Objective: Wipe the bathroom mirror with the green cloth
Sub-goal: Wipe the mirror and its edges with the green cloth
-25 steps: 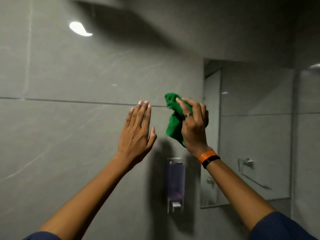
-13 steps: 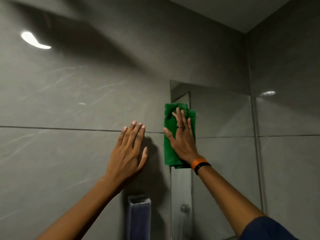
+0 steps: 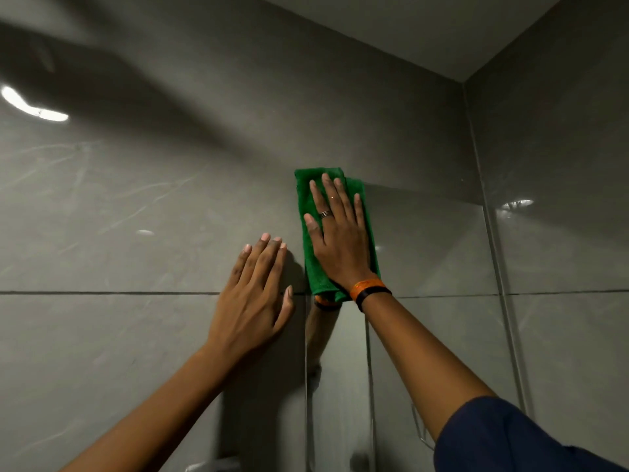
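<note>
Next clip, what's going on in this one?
A person is wiping a bathroom mirror. The right hand lies flat, fingers spread, pressing a folded green cloth against the glass at the mirror's top left corner. The left hand rests open on the grey wall tile just beside the mirror's left edge, apparently as a brace. The rest of the mirror, to the right and below, is not under the cloth.

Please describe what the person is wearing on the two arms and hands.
The right hand has a dark banded ring on one finger. Its wrist carries an orange band and a black band. Dark blue sleeve on the right arm. The left hand is bare.
</note>
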Motion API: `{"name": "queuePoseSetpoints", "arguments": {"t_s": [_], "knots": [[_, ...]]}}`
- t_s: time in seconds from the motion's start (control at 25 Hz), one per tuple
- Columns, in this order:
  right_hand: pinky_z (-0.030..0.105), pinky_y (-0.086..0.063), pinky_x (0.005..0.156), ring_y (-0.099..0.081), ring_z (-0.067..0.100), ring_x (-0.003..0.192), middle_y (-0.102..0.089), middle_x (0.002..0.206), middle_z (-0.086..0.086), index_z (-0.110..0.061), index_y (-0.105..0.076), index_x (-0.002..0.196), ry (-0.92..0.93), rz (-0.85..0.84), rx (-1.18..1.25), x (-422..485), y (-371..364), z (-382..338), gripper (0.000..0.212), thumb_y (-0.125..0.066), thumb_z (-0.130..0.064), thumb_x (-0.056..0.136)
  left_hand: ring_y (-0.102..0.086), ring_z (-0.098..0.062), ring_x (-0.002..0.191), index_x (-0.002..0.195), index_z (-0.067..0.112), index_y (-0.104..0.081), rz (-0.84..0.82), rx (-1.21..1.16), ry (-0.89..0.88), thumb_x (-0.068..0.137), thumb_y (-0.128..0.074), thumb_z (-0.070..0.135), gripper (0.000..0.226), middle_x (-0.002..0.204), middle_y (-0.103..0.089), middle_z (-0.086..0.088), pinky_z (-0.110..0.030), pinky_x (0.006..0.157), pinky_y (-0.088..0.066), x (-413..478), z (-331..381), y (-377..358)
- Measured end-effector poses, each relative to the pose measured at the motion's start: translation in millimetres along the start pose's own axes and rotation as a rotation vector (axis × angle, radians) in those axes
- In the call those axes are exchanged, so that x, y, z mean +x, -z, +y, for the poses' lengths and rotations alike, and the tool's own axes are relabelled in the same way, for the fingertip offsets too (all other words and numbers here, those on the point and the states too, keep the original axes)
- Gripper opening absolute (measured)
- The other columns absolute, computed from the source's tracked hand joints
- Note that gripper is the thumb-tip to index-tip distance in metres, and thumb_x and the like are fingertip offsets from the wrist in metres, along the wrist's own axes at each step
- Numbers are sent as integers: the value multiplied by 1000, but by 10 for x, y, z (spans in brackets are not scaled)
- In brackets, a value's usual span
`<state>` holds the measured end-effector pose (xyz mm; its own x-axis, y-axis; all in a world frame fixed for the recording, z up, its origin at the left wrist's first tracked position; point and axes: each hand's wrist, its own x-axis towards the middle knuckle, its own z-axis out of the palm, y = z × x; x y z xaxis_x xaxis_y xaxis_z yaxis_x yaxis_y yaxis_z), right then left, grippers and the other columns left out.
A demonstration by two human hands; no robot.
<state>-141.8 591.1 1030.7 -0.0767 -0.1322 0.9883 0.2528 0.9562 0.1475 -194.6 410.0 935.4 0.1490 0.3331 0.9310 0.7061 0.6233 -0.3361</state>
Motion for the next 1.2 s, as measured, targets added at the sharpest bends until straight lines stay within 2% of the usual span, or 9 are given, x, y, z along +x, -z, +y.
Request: {"name": "queuePoseSetpoints", "arguments": {"t_s": [0.08,0.28,0.44,0.8,1.0,1.2], "knots": [[52,-5,131,-5,19,160,-12,172,0,-28,-12,162,-46,25,-8,5,1,202,60,-25,-45,105,-29,-37,150,150,-5,-35,-3,25,21,97,-29,39,68,157,-38,-25,-51,124,-24,122,13,-63],[53,-6,130,-9,17,159,-14,172,-1,-27,-14,161,-223,49,-67,-105,75,948,61,-22,-45,104,-15,-37,153,154,-3,-21,4,73,43,96,-21,39,72,163,-22,-25,-50,126,-13,326,37,-217],[55,-4,130,-8,16,159,-13,172,-1,-26,-12,161,-345,47,-37,-278,129,1566,62,-19,-46,104,-10,-35,155,155,-3,-17,26,75,22,95,-20,39,73,165,-17,-25,-53,127,-14,382,81,-301],[60,-3,128,-11,20,159,-14,172,3,-21,-13,162,-612,-23,-135,-300,327,2807,58,-24,-41,108,-13,-37,154,153,-7,-21,85,92,-10,97,-25,33,69,163,-21,-28,-56,126,-17,410,92,-363],[57,1,129,-10,22,159,-14,172,6,-19,-13,162,-646,2,-100,-622,292,2821,58,-25,-40,109,-12,-38,154,153,-8,-20,91,62,11,96,-23,32,70,163,-20,-29,-55,127,-12,377,132,-316],[49,-5,131,-11,23,159,-15,171,7,-14,-16,161,-753,2,-34,-1942,272,2445,57,-33,-30,109,-3,-35,156,157,-2,-12,52,-23,31,99,-25,31,68,167,-12,-24,-47,128,0,-59,259,-375]]}}
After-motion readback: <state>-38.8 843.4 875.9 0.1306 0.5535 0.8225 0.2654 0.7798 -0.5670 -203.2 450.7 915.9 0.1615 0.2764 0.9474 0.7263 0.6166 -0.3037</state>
